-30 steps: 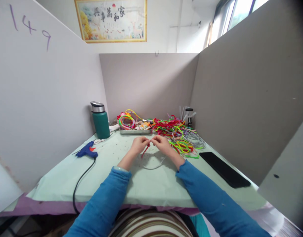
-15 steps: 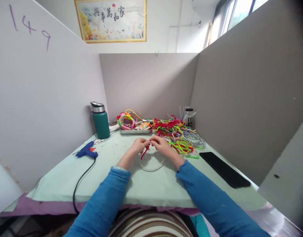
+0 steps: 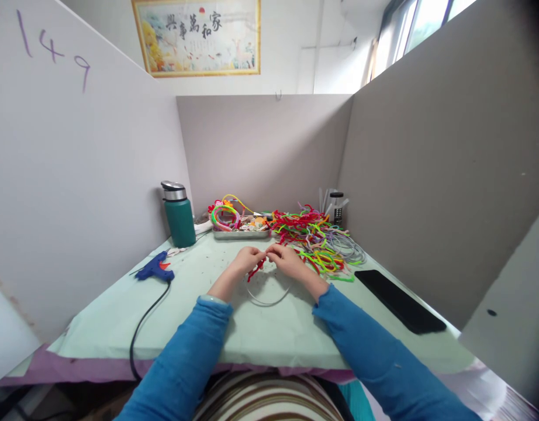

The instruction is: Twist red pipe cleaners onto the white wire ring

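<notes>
Over the middle of the table, my left hand (image 3: 247,259) and my right hand (image 3: 283,257) meet at their fingertips, both pinched closed. A red pipe cleaner (image 3: 255,271) is held between them, its loose end hanging down beside my left fingers. Below the hands a thin pale hoop (image 3: 269,304) curves in an arc. Its upper part is hidden behind my hands, so I cannot tell whether they hold it too.
A blue glue gun (image 3: 155,268) with a black cord and a green bottle (image 3: 179,219) stand left. At the back are a metal tray (image 3: 241,235) of craft pieces, a heap of coloured pipe cleaners (image 3: 302,225) and a small jar (image 3: 337,206). A black phone (image 3: 398,300) lies right.
The hanging red end has swung slightly left and up, and the pale hoop has shifted a little left. Both hands stay pinched together in nearly the same place.
</notes>
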`<move>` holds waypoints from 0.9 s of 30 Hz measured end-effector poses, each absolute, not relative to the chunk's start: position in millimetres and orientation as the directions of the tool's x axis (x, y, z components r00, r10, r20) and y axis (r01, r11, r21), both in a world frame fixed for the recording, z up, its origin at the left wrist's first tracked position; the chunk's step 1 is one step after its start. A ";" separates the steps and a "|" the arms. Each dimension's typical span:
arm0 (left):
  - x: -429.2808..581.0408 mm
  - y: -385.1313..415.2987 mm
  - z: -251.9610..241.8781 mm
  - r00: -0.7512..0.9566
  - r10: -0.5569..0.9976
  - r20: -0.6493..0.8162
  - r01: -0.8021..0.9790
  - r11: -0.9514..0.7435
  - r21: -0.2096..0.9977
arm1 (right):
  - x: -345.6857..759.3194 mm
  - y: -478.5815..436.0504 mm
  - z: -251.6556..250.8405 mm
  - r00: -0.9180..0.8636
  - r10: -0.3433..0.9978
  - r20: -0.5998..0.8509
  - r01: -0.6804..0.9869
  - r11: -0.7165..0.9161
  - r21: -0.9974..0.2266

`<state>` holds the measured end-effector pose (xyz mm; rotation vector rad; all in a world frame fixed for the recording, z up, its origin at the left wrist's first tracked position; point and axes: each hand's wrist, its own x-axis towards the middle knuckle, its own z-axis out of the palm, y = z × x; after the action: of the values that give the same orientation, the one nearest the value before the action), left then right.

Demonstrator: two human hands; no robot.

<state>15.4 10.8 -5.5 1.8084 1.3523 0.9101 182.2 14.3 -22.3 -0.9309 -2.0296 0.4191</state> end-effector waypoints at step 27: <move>19.5 8.4 -1.5 0.209 0.975 -0.069 0.347 -0.008 0.938 | 181.1 16.0 -29.7 -0.407 0.588 0.699 0.491 0.786 -0.375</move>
<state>19.5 8.4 -1.5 1.5325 1.3016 0.8321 181.1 16.0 -29.7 -0.8007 -2.0795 0.1367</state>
